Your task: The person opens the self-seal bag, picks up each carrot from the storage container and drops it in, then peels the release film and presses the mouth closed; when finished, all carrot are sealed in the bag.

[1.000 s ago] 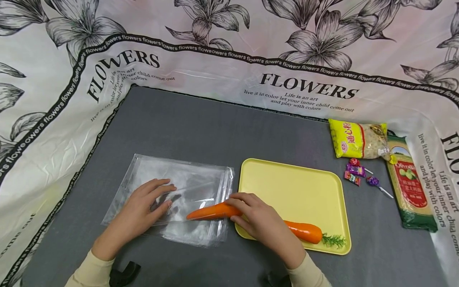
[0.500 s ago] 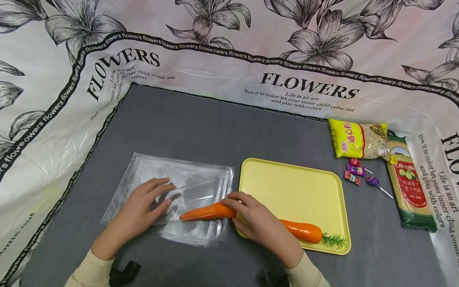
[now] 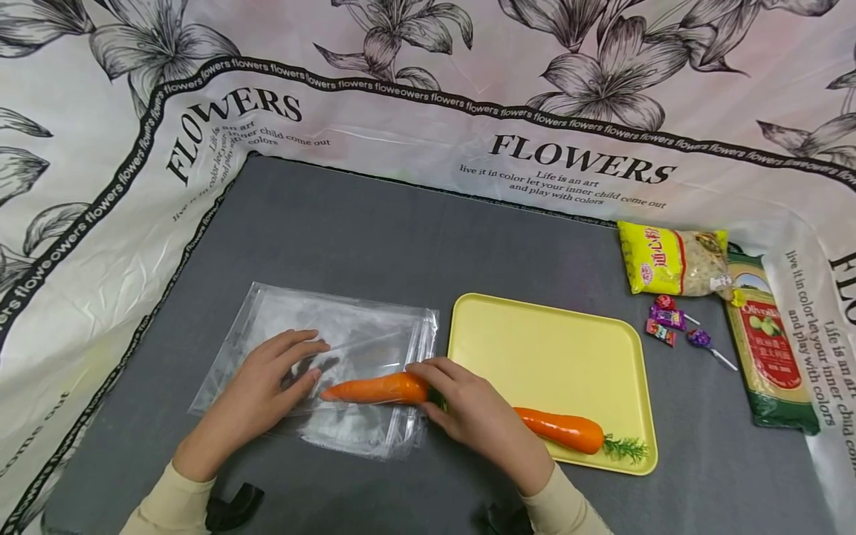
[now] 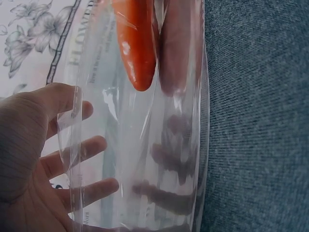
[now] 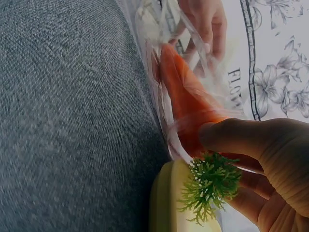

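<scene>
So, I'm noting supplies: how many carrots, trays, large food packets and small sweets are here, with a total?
Carrots: 2
Tray: 1
Large food packets: 2
Small sweets: 4
Total: 9

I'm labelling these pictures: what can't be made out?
Head view: green top of held carrot, mostly hidden behind right hand.
Head view: tip of tray carrot, behind that hand.
Left wrist view: thick end of held carrot, cut off by top edge.
Head view: print on candies, too small to read.
</scene>
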`<state>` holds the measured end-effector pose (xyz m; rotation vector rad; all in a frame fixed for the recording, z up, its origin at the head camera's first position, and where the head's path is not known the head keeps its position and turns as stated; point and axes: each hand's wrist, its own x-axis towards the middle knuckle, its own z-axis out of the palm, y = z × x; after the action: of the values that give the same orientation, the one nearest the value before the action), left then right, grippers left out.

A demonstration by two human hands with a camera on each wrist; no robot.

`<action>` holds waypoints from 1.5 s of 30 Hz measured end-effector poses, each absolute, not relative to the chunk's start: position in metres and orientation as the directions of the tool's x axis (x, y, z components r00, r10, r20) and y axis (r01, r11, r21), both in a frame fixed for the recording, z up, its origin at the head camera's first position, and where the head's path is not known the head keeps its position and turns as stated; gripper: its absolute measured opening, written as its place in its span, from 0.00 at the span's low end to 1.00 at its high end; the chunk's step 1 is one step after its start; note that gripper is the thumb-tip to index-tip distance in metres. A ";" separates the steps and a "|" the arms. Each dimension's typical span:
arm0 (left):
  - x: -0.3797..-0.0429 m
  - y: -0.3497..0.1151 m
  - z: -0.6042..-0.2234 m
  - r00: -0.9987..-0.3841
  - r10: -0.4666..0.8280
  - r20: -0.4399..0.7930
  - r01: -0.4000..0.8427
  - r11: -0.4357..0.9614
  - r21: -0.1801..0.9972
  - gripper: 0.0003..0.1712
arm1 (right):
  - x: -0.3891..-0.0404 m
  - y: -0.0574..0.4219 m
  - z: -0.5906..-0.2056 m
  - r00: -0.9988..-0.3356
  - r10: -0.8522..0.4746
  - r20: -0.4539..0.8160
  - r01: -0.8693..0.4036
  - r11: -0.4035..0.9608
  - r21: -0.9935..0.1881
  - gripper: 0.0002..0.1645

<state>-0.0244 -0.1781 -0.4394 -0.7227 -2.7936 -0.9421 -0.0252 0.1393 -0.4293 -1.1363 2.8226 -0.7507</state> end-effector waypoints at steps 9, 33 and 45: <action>-0.025 -0.177 -0.440 -0.890 0.395 0.228 0.453 0.705 0.545 0.21 | -0.026 0.149 -0.423 -0.770 -0.622 0.138 -0.614 0.667 -0.421 0.32; -0.025 -0.178 -0.440 -0.891 0.394 0.227 0.451 0.703 0.550 0.21 | -0.020 0.149 -0.421 -0.806 -0.574 0.146 -0.555 0.644 -0.526 0.23; -0.024 -0.177 -0.439 -0.910 0.365 0.199 0.410 0.711 0.570 0.20 | -0.020 0.134 -0.426 -0.793 -0.581 0.186 -0.564 0.584 -0.584 0.21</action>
<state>-0.0244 -0.1772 -0.4395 -0.6438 -2.8392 -0.9729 -0.0195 0.1339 -0.4256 -1.0026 2.7730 -1.0087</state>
